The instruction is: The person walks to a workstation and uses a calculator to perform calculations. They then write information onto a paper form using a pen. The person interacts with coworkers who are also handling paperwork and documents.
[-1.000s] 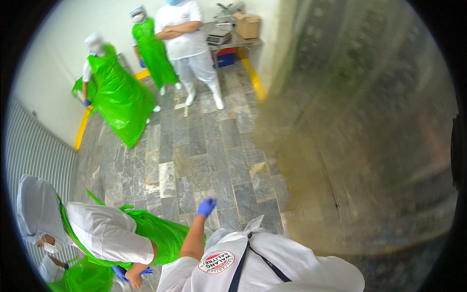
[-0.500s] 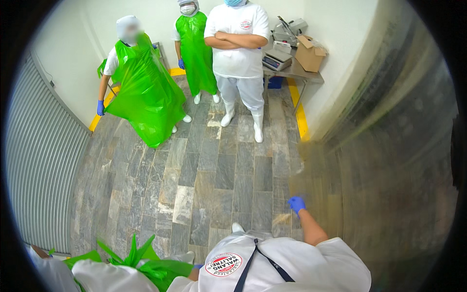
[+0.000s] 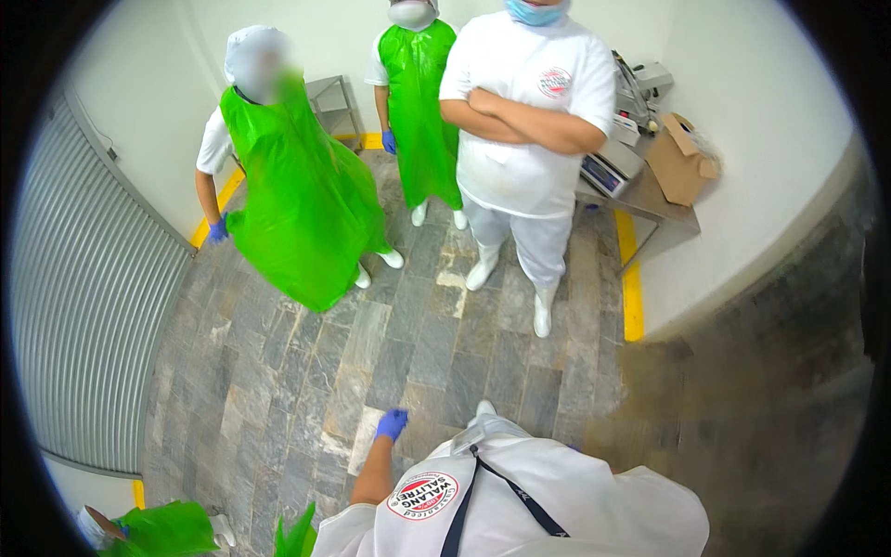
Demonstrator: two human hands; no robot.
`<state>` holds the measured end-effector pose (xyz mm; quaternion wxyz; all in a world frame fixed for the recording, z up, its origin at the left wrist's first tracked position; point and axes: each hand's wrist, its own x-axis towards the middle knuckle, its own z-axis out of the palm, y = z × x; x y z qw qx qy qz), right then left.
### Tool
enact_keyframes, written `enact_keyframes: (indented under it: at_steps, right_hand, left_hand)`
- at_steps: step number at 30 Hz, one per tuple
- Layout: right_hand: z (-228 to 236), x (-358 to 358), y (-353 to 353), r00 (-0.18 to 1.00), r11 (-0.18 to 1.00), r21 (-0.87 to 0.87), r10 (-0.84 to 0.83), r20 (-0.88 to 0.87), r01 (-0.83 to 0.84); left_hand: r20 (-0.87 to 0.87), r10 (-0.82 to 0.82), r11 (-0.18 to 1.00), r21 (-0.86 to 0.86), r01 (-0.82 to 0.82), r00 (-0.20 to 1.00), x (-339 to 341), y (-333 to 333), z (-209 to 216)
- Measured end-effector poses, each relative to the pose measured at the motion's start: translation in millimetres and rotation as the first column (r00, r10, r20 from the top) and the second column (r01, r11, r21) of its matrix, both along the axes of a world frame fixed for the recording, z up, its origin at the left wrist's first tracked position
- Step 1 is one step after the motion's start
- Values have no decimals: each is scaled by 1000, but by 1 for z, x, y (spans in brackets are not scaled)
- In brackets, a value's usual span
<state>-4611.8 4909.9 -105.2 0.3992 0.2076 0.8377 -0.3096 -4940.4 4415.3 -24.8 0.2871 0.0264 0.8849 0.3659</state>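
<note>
In a blue glove, my left hand (image 3: pixel 391 424) hangs in front of my body over the grey tiled floor (image 3: pixel 306 408). Its fingers look loosely curled, and nothing shows in them. My right hand is out of sight, on the far side of my white shirt (image 3: pixel 575 501). Down the shirt's front runs a dark lanyard (image 3: pixel 520 497) with a clear badge holder. The toe of one white boot (image 3: pixel 485 408) peeks out ahead of me.
Two people in green aprons (image 3: pixel 297 195) (image 3: pixel 422 102) and a person in white with folded arms (image 3: pixel 529 121) stand ahead. At right, a steel table (image 3: pixel 664 213) bears a scale (image 3: pixel 608 172) and a cardboard box (image 3: pixel 682 162). A corrugated shutter (image 3: pixel 88 306) lines the left; another green apron (image 3: pixel 167 534) shows lower left.
My left hand has swung forward into view, while my right hand has dropped back out of it. The people and table ahead appear larger and nearer. The green-aproned person at lower left has shifted left.
</note>
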Motion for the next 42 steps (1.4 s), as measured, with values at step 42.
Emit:
enact_keyframes:
  at_steps: [42]
  right_hand:
    - [247,-1022,253,-76,181,-506,-892,-445,843]
  left_hand:
    - [236,-222,928,348,131,946,-1010,497,57]
